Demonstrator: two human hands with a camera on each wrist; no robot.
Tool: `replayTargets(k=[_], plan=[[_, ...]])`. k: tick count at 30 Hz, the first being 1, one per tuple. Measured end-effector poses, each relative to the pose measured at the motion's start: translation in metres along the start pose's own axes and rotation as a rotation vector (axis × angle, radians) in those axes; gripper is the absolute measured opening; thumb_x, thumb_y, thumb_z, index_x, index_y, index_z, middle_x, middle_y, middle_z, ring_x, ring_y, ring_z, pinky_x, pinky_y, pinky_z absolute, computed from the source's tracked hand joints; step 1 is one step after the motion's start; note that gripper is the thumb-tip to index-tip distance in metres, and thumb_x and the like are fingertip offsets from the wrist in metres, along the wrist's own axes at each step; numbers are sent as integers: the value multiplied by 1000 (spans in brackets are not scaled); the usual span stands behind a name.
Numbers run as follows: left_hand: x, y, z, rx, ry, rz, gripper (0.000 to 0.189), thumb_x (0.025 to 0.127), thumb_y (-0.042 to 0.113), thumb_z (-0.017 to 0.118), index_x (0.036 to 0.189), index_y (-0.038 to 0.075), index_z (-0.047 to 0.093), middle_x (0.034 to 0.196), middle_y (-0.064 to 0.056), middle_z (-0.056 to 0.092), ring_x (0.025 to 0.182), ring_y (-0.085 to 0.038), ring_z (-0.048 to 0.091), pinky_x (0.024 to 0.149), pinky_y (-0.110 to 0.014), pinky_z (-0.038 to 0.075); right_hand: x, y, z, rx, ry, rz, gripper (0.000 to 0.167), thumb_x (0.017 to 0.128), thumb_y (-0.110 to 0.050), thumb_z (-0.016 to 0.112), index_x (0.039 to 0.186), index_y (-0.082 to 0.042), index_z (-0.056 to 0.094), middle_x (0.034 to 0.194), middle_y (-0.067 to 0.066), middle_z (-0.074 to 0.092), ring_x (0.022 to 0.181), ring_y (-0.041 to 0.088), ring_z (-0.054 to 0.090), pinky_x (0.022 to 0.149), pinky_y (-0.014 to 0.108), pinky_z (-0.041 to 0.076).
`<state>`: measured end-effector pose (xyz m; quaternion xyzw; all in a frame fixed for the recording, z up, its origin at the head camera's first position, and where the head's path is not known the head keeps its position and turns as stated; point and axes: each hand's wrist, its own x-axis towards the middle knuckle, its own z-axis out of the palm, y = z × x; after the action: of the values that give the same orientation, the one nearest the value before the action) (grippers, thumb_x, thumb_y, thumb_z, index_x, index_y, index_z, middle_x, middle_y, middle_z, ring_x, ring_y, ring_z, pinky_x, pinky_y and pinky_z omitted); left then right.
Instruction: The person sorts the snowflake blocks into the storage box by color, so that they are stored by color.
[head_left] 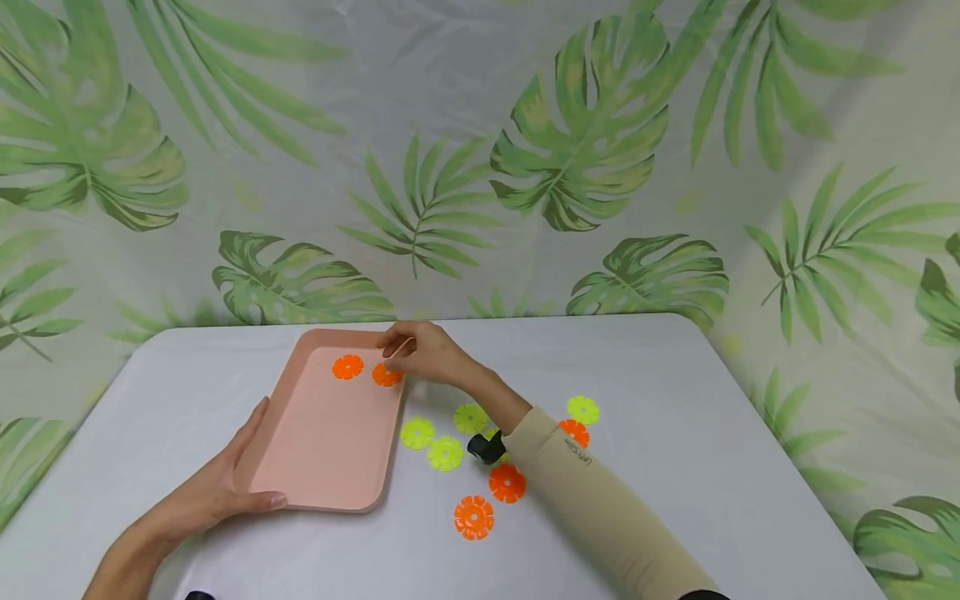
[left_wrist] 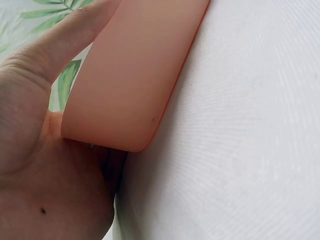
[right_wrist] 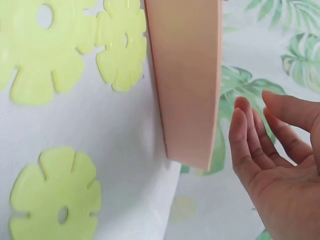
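A pink rectangular tray lies on the white table. My left hand holds its near left corner, thumb along the near wall and fingers along the left side. The left wrist view shows the tray's outer wall against that hand, with some fingers hidden. Over the far right corner is my right hand, fingers loosely bent. Nothing shows between its fingers in the right wrist view. Beneath the fingertips is an orange flower-shaped disc, partly covered. Another orange disc lies inside the tray to its left.
Right of the tray lie several yellow-green flower discs and orange discs, some partly behind the right forearm. A black camera mount sits at the right wrist. Behind the table hangs a leaf-patterned cloth.
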<state>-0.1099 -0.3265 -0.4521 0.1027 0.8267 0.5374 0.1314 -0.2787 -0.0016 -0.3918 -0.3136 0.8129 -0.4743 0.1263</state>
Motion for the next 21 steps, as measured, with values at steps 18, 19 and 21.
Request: replayTargets(k=[18,19,21], plan=[[1,0,0,-3,-3,5,121,87,12,79,167,40,-9,176,-8,-14,156,-37,-6,95,6,12,-44,5,-24,-42,-92,-24,30,95,-7,74,124,0,69,115,18,73,95,17,69,91,25,58],[0,0,0,-6,-3,5,121,87,12,79,167,40,-9,176,-8,-14,157,-37,-6,95,6,11,-46,4,-25,-45,-94,-22,30,95,-8,74,124,-1,69,114,16,73,95,16,69,91,25,58],[0,-1,0,-11,-2,5,121,87,12,78,167,40,-9,176,-7,-14,157,-36,-7,96,6,10,-50,4,-25,-46,-102,-19,30,96,-9,74,125,-1,70,114,15,74,96,15,69,91,25,58]])
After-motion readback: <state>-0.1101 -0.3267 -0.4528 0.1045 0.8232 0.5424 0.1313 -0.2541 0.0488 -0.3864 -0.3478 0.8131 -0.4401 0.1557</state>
